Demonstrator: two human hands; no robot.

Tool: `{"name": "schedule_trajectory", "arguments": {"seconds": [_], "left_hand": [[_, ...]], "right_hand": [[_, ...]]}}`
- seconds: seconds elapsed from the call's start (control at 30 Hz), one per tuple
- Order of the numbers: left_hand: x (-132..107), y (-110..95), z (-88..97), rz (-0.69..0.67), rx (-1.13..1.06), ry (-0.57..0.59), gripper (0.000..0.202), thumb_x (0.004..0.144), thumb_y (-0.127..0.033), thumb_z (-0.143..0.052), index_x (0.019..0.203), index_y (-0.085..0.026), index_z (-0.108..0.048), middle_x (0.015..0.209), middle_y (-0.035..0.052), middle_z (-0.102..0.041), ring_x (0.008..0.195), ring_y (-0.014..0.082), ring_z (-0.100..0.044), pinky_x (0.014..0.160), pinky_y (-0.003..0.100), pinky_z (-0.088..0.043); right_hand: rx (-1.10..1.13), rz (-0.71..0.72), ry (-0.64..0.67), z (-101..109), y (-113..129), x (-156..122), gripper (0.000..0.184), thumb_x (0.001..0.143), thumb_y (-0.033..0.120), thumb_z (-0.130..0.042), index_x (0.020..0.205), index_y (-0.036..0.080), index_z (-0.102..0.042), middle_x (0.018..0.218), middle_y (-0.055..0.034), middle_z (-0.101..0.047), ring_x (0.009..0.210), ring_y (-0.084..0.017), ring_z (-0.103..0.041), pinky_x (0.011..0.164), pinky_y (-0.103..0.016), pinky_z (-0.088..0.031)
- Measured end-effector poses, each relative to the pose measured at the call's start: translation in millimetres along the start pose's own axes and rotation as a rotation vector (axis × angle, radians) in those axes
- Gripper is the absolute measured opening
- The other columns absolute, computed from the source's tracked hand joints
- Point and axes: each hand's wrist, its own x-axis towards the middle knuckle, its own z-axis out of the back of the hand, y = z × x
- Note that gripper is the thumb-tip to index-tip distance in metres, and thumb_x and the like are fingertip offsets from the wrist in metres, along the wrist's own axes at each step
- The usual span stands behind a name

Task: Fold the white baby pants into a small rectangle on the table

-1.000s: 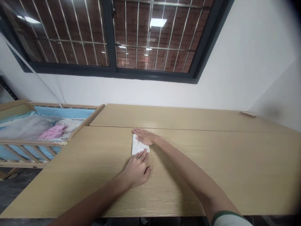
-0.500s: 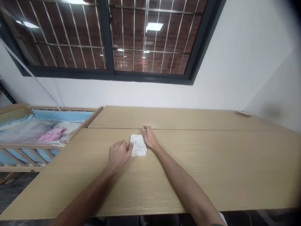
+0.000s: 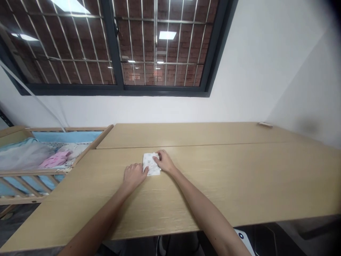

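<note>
A small white folded cloth (image 3: 151,168) with a faint grey print lies flat on the pale wooden tabletop (image 3: 213,185). Beside its left edge rests my left hand (image 3: 134,174), palm down, its thumb on the cloth's lower left edge and its fingers on the table, thumb and fingers apart. My right hand (image 3: 165,161) is at the upper right corner, closed on that edge, with the thumb on top and the curled fingers at the side. The cloth's right edge is partly hidden by this hand.
A wooden crib (image 3: 90,147) with blue lining stands at the left, with a pink cloth (image 3: 55,159) and bedding in it. Behind the table are a white wall and a barred window (image 3: 162,91). A small flat object (image 3: 265,124) lies at the far right corner.
My right hand has closed from beside the cloth onto its upper right edge, thumb now over it. My left hand stays at the left edge. The camera view has shifted slightly.
</note>
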Motion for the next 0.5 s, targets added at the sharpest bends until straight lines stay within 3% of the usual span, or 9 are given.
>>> {"name": "schedule_trajectory", "arguments": {"seconds": [0.13, 0.27, 0.33, 0.4, 0.5], "left_hand": [[2.2, 0.8, 10.2, -0.065, -0.084, 0.076, 0.037, 0.098, -0.041, -0.040, 0.085, -0.016, -0.064, 0.094, 0.0156, -0.072, 0.090, 0.0279, -0.066, 0.078, 0.035, -0.042], [-15.9, 7.6, 31.2, -0.155, -0.195, 0.141, 0.033, 0.095, -0.041, -0.044, 0.074, -0.019, -0.057, 0.078, 0.0069, -0.067, 0.075, 0.0215, -0.061, 0.067, 0.029, -0.039], [-44.2, 20.1, 44.1, -0.207, -0.309, 0.159, 0.035, 0.094, -0.045, -0.044, 0.070, -0.020, -0.051, 0.070, 0.0018, -0.060, 0.068, 0.0188, -0.056, 0.062, 0.027, -0.037], [-87.3, 41.6, 55.2, -0.236, -0.533, 0.159, 0.041, 0.092, -0.053, -0.046, 0.066, -0.021, -0.046, 0.066, -0.0011, -0.052, 0.065, 0.0173, -0.051, 0.059, 0.026, -0.036], [-166.7, 83.1, 64.1, -0.128, -0.686, 0.155, 0.052, 0.084, -0.067, -0.056, 0.063, -0.021, -0.046, 0.065, -0.0018, -0.051, 0.065, 0.0173, -0.051, 0.060, 0.027, -0.042]], "right_hand": [[-0.128, 0.014, -0.002, 4.9, 19.6, -19.4, 0.024, 0.094, 0.031, -0.053, 0.113, 0.016, -0.059, 0.111, -0.0116, -0.058, 0.101, -0.023, -0.056, 0.095, -0.037, -0.045], [-0.151, -0.010, -0.020, 8.2, 65.1, -50.9, 0.012, 0.088, 0.021, -0.058, 0.099, 0.018, -0.059, 0.109, -0.0118, -0.057, 0.105, -0.024, -0.053, 0.097, -0.037, -0.042], [0.019, -0.093, 0.003, 8.2, 96.6, -77.9, 0.011, 0.083, 0.020, -0.062, 0.091, 0.020, -0.056, 0.098, -0.0073, -0.058, 0.094, -0.021, -0.054, 0.088, -0.034, -0.044], [0.291, -0.205, 0.090, 8.4, 129.8, -113.1, 0.014, 0.082, 0.026, -0.065, 0.086, 0.021, -0.053, 0.080, -0.0002, -0.054, 0.074, -0.017, -0.051, 0.071, -0.029, -0.043], [0.672, -0.326, 0.240, 7.5, 174.6, -171.0, 0.020, 0.076, 0.030, -0.070, 0.078, 0.022, -0.051, 0.071, 0.0043, -0.046, 0.065, -0.013, -0.043, 0.063, -0.026, -0.036]]}}
